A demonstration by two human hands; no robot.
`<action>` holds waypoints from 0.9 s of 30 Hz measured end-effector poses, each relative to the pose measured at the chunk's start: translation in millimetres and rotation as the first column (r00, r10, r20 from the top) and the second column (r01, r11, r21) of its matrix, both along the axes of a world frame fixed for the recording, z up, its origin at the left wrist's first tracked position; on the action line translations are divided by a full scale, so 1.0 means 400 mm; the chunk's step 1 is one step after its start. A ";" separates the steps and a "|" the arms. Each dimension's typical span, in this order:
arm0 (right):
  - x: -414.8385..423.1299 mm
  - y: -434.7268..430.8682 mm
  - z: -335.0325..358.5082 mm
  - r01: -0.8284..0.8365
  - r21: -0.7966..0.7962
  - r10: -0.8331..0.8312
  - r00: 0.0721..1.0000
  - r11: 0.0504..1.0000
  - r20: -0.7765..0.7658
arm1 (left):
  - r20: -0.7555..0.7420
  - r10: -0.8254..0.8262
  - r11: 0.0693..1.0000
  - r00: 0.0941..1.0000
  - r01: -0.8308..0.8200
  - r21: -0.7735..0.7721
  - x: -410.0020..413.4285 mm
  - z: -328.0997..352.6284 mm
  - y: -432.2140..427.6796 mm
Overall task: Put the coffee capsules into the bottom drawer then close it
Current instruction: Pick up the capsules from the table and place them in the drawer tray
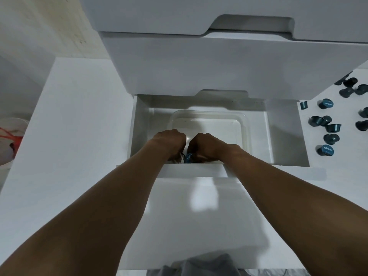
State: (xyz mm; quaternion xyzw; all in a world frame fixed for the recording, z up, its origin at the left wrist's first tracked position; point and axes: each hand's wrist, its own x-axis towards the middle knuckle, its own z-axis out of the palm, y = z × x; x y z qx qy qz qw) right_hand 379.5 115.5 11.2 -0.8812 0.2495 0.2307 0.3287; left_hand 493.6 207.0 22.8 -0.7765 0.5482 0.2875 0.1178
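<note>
— Reaching into the bottom drawer [286, 134], both hands are curled downward, the fingers [180, 156] hidden under the knuckles; a blue capsule [188, 157] shows between them, but who holds it I cannot tell.

— Left hand [169, 141] or right hand [207, 144]?

— Unclear. It sits at the near edge of the clear tray [209, 116].

— And the rest?

— More than a dozen dark teal coffee capsules [330, 127], small foil-topped cups, lie scattered on the white floor right of the drawer. Mostly undone; the drawer's open.
</note>
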 end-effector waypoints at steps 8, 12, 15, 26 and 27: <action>-0.016 -0.022 0.026 0.051 -0.083 -0.050 0.999 0.995 0.018 | 0.019 0.020 0.988 1.000 -0.017 -0.156 -0.005 0.037 0.015; -0.055 -0.046 0.073 0.145 -0.202 -0.119 0.984 0.969 0.135 | 0.055 0.144 0.953 0.988 -0.123 -0.278 -0.032 0.092 0.026; -0.098 -0.057 0.127 0.222 -0.298 -0.148 0.956 0.928 0.253 | 0.070 0.286 0.885 0.956 -0.236 -0.401 -0.069 0.134 0.036; -0.361 -0.028 0.348 0.456 -0.505 -0.102 0.808 0.733 0.581 | 0.159 0.291 0.560 0.943 -0.033 -0.828 -0.268 0.328 0.070; -0.391 -0.018 0.365 0.473 -0.520 -0.099 0.800 0.711 0.592 | 0.169 0.280 0.533 0.945 -0.006 -0.846 -0.287 0.346 0.076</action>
